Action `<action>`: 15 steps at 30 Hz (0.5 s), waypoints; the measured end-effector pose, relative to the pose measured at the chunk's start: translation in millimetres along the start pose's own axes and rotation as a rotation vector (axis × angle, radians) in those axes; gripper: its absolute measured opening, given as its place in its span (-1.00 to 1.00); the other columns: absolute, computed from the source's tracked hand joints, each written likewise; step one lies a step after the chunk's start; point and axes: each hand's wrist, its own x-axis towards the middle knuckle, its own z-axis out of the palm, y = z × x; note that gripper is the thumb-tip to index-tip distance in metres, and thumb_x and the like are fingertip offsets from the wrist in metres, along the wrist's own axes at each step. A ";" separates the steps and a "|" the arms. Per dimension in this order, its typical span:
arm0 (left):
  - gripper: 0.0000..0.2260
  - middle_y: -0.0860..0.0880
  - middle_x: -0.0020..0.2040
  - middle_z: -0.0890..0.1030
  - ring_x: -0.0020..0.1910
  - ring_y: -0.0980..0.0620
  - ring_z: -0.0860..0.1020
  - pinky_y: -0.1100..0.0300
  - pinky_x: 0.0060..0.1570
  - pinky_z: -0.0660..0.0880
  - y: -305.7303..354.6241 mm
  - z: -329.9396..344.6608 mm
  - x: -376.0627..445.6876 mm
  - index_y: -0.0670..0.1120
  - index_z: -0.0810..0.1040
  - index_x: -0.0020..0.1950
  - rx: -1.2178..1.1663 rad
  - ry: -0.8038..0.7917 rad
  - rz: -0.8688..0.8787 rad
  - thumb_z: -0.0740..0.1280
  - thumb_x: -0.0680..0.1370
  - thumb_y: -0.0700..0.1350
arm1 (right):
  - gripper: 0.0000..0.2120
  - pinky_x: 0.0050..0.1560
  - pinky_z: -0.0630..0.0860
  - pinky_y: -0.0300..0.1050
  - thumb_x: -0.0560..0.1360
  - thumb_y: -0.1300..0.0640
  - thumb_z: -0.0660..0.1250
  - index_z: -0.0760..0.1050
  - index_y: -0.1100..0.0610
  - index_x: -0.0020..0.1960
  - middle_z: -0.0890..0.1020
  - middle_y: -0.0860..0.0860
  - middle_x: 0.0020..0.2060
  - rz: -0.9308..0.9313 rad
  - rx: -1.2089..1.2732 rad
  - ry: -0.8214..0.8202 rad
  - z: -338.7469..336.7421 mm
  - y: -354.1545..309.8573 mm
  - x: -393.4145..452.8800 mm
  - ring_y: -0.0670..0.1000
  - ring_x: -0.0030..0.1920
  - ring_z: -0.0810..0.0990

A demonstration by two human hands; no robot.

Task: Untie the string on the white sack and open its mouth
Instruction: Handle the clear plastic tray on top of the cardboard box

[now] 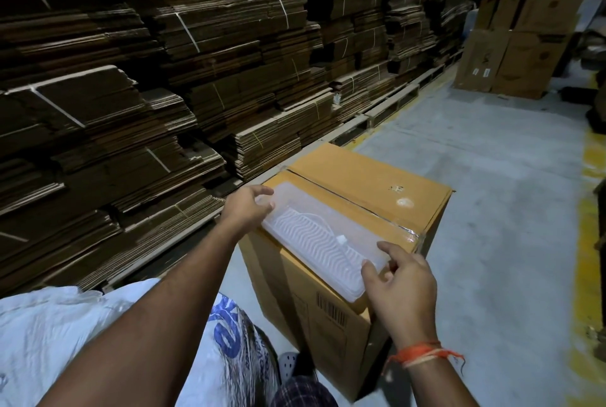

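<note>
The white woven sack [49,328] with blue print lies at the lower left, partly under my left forearm; its string and mouth are out of sight. A translucent plastic tray [314,236] with a ribbed middle lies on top of a sealed cardboard box [370,183]. My left hand [247,208] grips the tray's far end, fingers curled over its edge. My right hand [401,282] holds the near end, thumb on top of the rim. Neither hand touches the sack.
Tall stacks of flattened, strapped cardboard [164,78] on pallets line the left side. More upright cartons [518,55] stand at the far right. Grey concrete floor [498,210] with a yellow line [590,242] runs along the right. A shoe [288,365] shows beside the box.
</note>
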 end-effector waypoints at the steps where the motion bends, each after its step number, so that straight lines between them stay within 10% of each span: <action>1: -0.68 -0.10 0.45 0.58 0.46 -0.14 0.52 -0.05 0.30 0.55 0.7 0.1 -0.4 0.04 0.63 0.37 -0.028 -0.006 -0.004 0.44 0.61 -0.08 | -0.58 -0.01 0.46 -0.23 0.50 0.05 0.48 0.60 0.08 0.35 0.56 0.11 0.07 0.011 0.018 0.002 0.4 0.3 0.0 0.00 -0.07 0.51; 15: -0.66 -0.13 0.47 0.56 0.50 -0.17 0.47 -0.10 0.37 0.48 6.3 4.5 1.1 0.01 0.63 0.38 -0.083 -0.018 -0.015 0.46 0.60 -0.09 | -0.67 -0.34 0.39 -0.40 0.54 0.16 0.45 0.64 0.06 0.30 0.72 0.13 -0.02 0.155 0.367 -0.040 2.5 13.0 26.6 0.07 -0.08 0.67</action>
